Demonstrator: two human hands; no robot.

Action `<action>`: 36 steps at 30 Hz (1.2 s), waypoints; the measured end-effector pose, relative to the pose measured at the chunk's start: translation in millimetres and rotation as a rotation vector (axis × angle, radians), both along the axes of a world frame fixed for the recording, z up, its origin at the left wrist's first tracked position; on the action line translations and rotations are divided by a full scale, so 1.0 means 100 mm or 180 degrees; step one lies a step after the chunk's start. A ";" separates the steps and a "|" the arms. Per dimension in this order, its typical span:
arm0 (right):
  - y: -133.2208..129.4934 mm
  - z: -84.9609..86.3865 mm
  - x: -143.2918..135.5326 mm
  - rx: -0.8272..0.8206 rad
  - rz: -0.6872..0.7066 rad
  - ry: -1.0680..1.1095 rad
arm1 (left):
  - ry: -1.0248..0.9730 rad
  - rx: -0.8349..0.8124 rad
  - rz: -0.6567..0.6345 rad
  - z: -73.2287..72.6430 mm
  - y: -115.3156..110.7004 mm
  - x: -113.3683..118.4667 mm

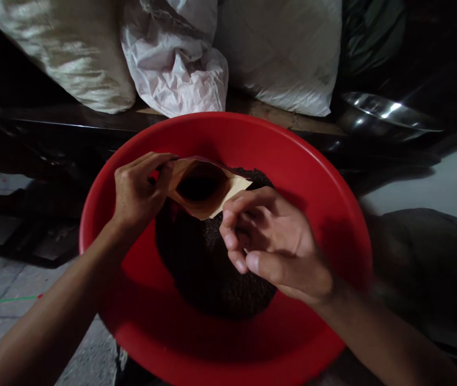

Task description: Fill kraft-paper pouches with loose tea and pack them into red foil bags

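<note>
Right hand (280, 236) spread; left hand (137, 187) pinching open brown paper bag (237, 188) over round red plastic basin (320, 182), toward far rim.

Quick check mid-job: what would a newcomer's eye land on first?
The big red basin, filling the middle, with dark crumbly stuff at its bottom. Over it, the left hand holds an open paper bag, the right hand half-curled beside it. Behind, pale sacks line the top.
</note>
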State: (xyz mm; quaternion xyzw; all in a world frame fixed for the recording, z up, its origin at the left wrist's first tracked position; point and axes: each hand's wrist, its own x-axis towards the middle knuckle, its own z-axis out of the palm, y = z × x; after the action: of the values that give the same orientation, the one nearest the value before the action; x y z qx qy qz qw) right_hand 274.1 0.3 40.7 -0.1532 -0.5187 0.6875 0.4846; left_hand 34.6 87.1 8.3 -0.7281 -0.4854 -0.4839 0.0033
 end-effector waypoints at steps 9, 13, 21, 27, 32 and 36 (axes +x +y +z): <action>-0.03 -0.03 -0.03 0.0163 0.0152 0.0189 | 0.0202 0.0094 -0.0053 0.00 -0.04 0.02; -0.04 0.00 -0.04 0.0160 0.0081 0.0081 | 0.0149 0.0118 -0.0116 0.00 -0.04 0.00; -0.07 0.03 -0.01 0.0316 -0.0095 -0.0371 | 0.0193 0.0115 -0.0069 0.00 -0.02 0.02; -0.08 0.05 -0.05 0.0612 -0.0167 -0.0323 | 0.0115 0.0061 -0.0069 -0.01 -0.02 0.01; -0.08 0.07 -0.07 0.0589 -0.0086 -0.0295 | 0.0165 0.0133 -0.0078 -0.02 -0.02 0.00; -0.11 0.09 -0.05 0.0597 -0.0093 -0.0443 | 0.0167 0.0113 -0.0034 -0.02 -0.02 0.00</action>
State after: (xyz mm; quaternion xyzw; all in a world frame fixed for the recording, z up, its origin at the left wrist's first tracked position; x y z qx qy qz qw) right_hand 268.8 -10.8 49.4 -0.1620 -0.6109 0.6165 0.4696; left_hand 34.5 84.8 6.7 -0.7429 -0.4727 -0.4733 0.0264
